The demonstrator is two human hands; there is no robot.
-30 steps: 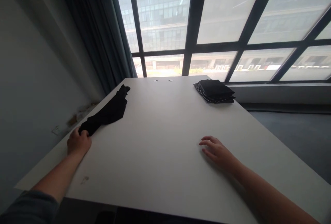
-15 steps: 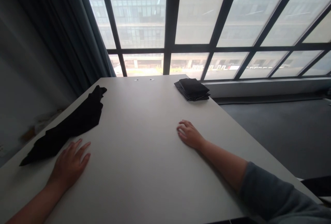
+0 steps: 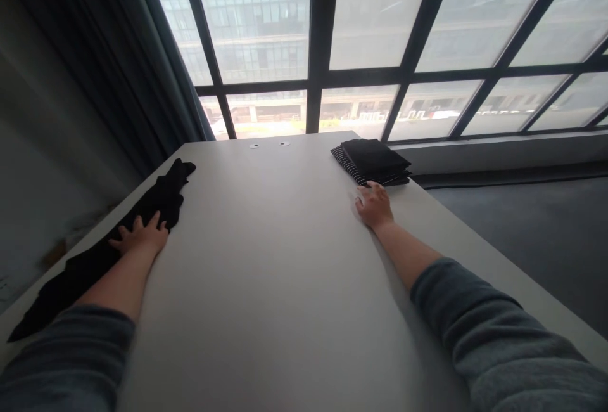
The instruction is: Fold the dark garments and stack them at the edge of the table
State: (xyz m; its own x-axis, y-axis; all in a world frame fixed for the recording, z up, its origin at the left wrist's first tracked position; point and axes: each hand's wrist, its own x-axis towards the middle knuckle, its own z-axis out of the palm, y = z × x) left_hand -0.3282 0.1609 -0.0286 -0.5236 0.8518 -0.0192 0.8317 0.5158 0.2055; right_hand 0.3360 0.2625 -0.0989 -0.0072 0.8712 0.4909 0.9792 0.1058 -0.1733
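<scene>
Black cloth (image 3: 90,266) (rumpled), laid lengthwise, pointing toward window (image 3: 323,25)

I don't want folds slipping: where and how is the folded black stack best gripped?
Probably take the stack by its near edge, from the person's side, pinching all together: its layers lie flat, and the right hand is at that edge.

White counter (image 3: 266,272) stretches between my left fingers (image 3: 155,218) and right fingers (image 3: 379,189). Dark-framed window (image 3: 370,12) beyond both, bright daylight through it. Dark curtain (image 3: 128,51) past my left ones, shadowed wall (image 3: 28,165) further left. Grey floor (image 3: 532,228) out right of my right ones.
</scene>
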